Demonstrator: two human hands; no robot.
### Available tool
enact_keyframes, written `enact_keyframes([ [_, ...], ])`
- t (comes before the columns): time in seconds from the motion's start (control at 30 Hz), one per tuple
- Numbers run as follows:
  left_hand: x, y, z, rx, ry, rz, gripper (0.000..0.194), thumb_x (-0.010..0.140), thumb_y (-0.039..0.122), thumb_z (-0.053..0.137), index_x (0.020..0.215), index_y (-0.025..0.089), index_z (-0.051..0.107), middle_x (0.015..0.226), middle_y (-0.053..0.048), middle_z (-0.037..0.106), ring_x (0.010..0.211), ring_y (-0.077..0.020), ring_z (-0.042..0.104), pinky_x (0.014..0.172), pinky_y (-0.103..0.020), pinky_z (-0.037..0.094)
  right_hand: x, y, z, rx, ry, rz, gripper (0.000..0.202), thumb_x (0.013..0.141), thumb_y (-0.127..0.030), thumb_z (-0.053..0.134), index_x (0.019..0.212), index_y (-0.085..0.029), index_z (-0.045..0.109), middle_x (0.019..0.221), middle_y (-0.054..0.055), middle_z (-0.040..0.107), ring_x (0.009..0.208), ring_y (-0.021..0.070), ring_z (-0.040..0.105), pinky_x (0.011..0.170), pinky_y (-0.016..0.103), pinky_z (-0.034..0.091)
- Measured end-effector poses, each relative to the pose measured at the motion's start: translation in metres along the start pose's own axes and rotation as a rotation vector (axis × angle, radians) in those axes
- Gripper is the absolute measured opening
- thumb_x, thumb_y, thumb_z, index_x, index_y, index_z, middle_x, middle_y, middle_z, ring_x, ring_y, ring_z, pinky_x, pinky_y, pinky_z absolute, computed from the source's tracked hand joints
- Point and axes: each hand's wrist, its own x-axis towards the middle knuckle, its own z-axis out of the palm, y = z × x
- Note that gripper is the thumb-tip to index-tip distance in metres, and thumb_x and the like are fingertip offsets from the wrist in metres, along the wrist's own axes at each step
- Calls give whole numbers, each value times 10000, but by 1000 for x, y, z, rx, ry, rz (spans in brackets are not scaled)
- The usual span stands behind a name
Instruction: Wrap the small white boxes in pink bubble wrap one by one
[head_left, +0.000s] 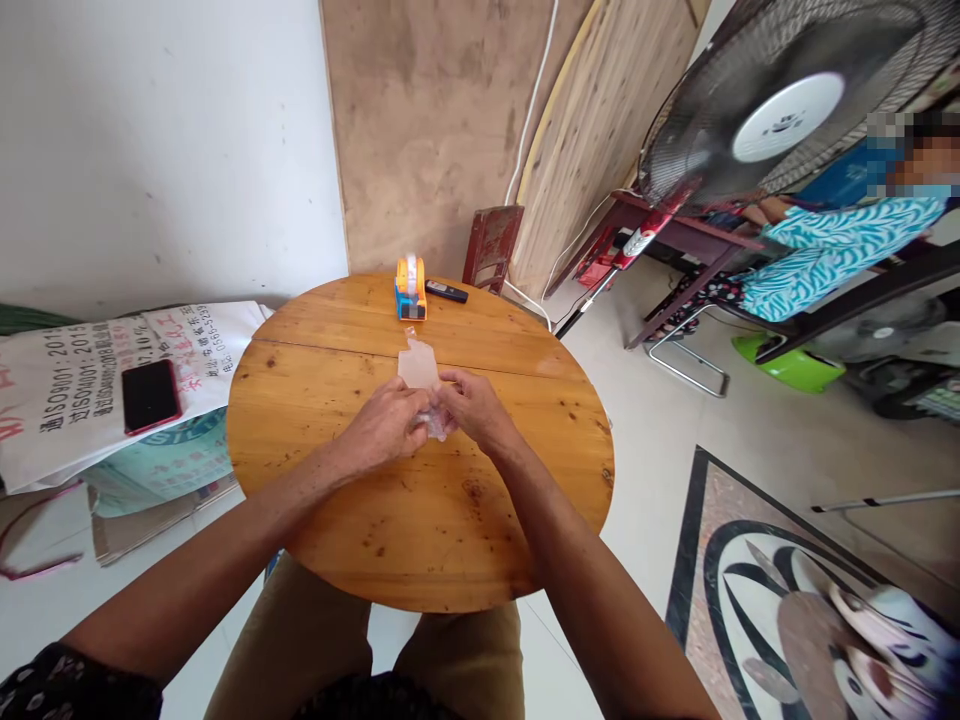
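Over the middle of the round wooden table (360,540), my left hand (388,418) and my right hand (475,408) are close together, fingers closed. Between them they pinch a crumpled piece of clear plastic packaging (436,425). A pale flat card (418,366) with a ragged upper end sticks out beyond the fingertips. It seems joined to the plastic, but the fingers hide where they meet. Whatever may lie inside the plastic is too small to make out. Past the card stands an orange and blue tape dispenser (411,298) with a roll of clear tape.
A black handheld object (446,291) lies beside the dispenser. Behind the table is a small wooden chair (491,245). At left, a phone (151,396) rests on printed white sacks (67,370). On the right are a large fan (787,118) and a seated person (832,250).
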Motion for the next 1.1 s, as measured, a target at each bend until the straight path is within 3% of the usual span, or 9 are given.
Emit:
enact_keyframes([
  [0.17,-5,-12,14,-170,119,-43,208,718,135,572,902,187,653,870,-55,702,885,-235,573,808,-345,477,-12,-9,-5,-32,-98,-3,356,835,-89,378,1139,-106,562,904,73,688,573,120,630,522,236,521],
  [0.3,-7,-14,21,-366,217,-154,184,710,163,564,875,191,640,854,-41,679,836,-201,591,748,-307,479,-24,-20,-8,-324,-116,-103,419,839,-38,363,1215,-104,534,1043,116,710,695,135,678,682,254,520],
  [0.43,-4,-6,19,-535,321,-332,127,773,297,598,824,181,592,737,3,593,634,-130,531,582,-240,419,-33,-33,-6,-560,-120,-145,433,833,-30,391,1243,-83,522,1043,142,728,841,192,693,766,287,494],
  [0.63,8,0,8,-403,206,-436,223,735,293,681,647,185,507,603,53,475,562,-104,446,547,-227,339,-27,-37,-9,-699,-152,-180,388,843,-72,421,1205,-110,555,1072,137,730,1039,250,659,860,324,470],
  [0.8,12,-2,7,-367,135,-408,169,729,199,666,624,175,535,615,47,487,576,-101,459,551,-226,343,-12,-37,-18,-656,-214,-202,450,766,-15,438,1190,-83,572,1000,131,749,967,232,672,838,311,473],
  [0.93,14,-2,6,-344,118,-361,142,706,178,656,605,172,557,675,29,523,618,-107,482,571,-230,367,2,-26,-28,-426,-236,-209,497,741,-33,458,1222,-97,571,863,71,755,814,175,661,760,273,479],
  [1.1,16,-1,4,-328,92,-338,132,675,138,644,610,173,533,711,24,526,624,-109,486,581,-237,390,35,3,-42,-172,-18,-155,184,748,-200,552,896,-152,651,701,-6,656,574,116,531,591,238,440],
])
